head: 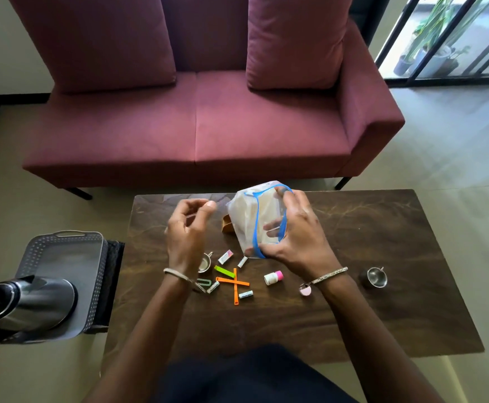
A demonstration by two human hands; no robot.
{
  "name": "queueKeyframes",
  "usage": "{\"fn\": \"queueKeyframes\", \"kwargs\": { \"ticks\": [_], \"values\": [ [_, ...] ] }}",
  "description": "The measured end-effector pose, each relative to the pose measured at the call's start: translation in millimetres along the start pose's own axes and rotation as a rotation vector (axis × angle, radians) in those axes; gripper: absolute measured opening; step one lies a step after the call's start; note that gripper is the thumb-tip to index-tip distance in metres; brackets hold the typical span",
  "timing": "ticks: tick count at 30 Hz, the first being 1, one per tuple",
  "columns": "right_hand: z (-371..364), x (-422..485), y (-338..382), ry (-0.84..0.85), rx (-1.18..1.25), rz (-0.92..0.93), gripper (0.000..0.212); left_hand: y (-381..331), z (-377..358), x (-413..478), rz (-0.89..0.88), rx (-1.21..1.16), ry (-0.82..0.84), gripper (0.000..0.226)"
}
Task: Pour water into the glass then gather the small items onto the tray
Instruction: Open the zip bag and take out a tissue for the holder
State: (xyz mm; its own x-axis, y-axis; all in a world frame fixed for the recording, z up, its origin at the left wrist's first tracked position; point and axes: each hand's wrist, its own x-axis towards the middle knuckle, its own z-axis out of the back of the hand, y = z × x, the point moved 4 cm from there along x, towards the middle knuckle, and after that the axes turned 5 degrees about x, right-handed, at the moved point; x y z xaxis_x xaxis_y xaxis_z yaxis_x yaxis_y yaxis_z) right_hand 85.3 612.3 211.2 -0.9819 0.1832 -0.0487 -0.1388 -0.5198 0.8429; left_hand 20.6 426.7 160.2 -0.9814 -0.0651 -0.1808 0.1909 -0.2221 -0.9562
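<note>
Gripping a clear bag [249, 216] by its blue rim, the person's right hand [298, 234] holds it up over the far middle of the worktop [397, 228], fingers curled round the opening. The left hand [185, 231] is raised just beside the bag, apart from it, fingers curled and thumb meeting forefinger; I cannot tell whether it pinches anything. Below the hands, at the worktop's middle, lie crossed orange clips [234, 283], a green clip [224, 271], a pink-capped bottle [274, 277] and a steel cup [205, 263]. Another steel cup [375, 277] stands toward the right edge. Off the left edge sits the grey tray [63, 237], carrying a kettle [34, 301].
</note>
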Motion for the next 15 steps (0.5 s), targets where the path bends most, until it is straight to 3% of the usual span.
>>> {"fn": "queueKeyframes", "kwargs": {
  "ticks": [3, 5, 8, 11, 15],
  "values": [
    [6.3, -1.9, 6.4, 0.029, 0.136, 0.003, 0.096, 51.1, -8.2, 15.2, 0.465, -0.223, 0.262, 0.056],
    [9.7, -3.3, 7.4, 0.059, 0.217, 0.01, 0.093, 72.0, -16.5, 10.0, 0.603, -0.431, 0.481, 0.066],
    [12.2, -6.2, 1.6, 0.127, 0.377, -0.062, 0.094, 83.0, -26.4, -2.6, 0.639, -0.739, 0.689, 0.069],
    [13.6, -8.3, -6.7, 0.181, 0.51, -0.143, 0.097, 76.9, -32.3, -7.6, 0.612, -0.908, 0.708, 0.069],
    [17.6, -9.7, -12.8, 0.098, 0.611, -0.158, 0.061, 66.6, -27.5, -4.0, 0.567, -0.837, 0.65, 0.061]
  ]
}}
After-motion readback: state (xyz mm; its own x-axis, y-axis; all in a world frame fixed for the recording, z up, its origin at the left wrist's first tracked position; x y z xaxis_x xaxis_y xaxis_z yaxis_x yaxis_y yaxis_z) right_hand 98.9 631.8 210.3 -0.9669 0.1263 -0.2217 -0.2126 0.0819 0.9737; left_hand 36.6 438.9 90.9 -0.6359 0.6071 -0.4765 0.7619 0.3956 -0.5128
